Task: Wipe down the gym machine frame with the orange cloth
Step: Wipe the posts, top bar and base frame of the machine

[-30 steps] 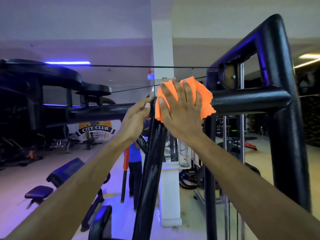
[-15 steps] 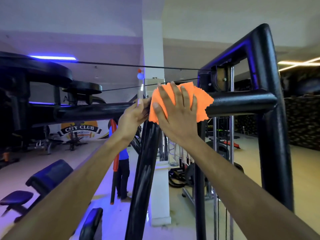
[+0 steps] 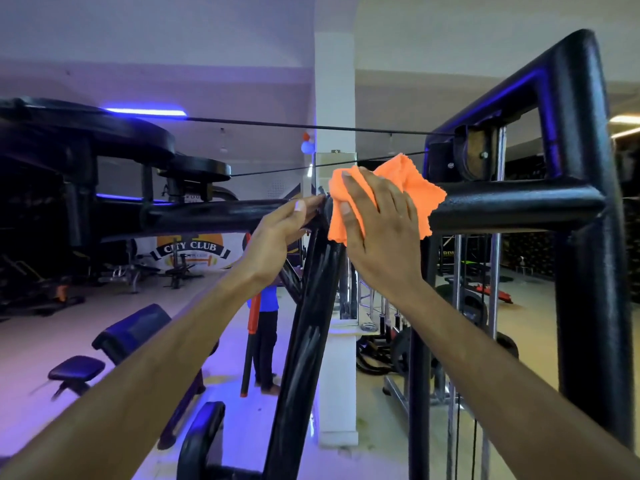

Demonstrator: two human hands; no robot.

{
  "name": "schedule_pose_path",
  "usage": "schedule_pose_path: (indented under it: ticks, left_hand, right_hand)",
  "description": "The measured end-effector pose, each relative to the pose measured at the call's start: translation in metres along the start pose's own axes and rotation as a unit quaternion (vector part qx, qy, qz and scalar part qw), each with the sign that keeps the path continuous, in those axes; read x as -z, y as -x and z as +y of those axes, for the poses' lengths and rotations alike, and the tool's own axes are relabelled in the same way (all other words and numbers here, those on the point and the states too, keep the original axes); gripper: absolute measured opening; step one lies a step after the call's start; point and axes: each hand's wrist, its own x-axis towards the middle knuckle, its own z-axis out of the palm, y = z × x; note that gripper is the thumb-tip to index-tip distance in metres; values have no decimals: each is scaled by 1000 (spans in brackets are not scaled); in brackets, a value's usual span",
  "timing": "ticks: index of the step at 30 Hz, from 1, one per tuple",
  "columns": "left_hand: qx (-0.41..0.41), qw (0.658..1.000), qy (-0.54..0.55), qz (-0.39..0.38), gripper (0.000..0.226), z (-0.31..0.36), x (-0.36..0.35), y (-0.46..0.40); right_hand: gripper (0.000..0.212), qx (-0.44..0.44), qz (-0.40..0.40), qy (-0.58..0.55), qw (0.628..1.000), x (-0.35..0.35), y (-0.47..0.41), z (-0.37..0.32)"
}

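Note:
The gym machine frame (image 3: 512,206) is thick black tubing, with a horizontal crossbar at head height and a tall upright on the right. The orange cloth (image 3: 412,185) lies draped over the crossbar where a slanted black post meets it. My right hand (image 3: 377,223) presses flat on the cloth with fingers spread, holding it against the bar. My left hand (image 3: 280,233) grips the crossbar just left of the cloth, thumb on top. Part of the cloth is hidden under my right palm.
A pulley (image 3: 474,154) with two taut cables sits just above the crossbar, right of the cloth. A white pillar (image 3: 334,81) stands behind. A person in a blue shirt (image 3: 266,306) stands beyond the slanted post. Padded benches (image 3: 131,334) stand lower left.
My right hand has turned and slid with the cloth, so more cloth now shows to the right of my fingers. My left hand stays on the bar. The head camera has shifted slightly.

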Motion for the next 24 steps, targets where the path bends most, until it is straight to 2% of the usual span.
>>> schedule_pose_path:
  ticks: [5, 8, 11, 13, 18, 24]
  left_hand:
    - [-15, 1000, -21, 3, 43, -3, 7, 1]
    - [-17, 999, -28, 35, 40, -12, 19, 7]
    - [-9, 996, -19, 84, 36, -21, 34, 13]
    - [1, 995, -32, 95, 33, -28, 51, 18]
    - [-5, 991, -39, 131, 35, -53, 97, 13]
    - [33, 980, -44, 194, 33, -79, 121, -19]
  right_hand:
    - [44, 1, 48, -48, 998, 0, 6, -5]
    - [43, 23, 79, -65, 994, -1, 13, -25]
    - [46, 92, 76, -91, 989, -13, 23, -51]
    - [46, 95, 61, -110, 987, -27, 30, -69]
    - [44, 43, 10, -168, 985, -71, 36, -100]
    - [49, -152, -53, -252, 954, -130, 32, -103]
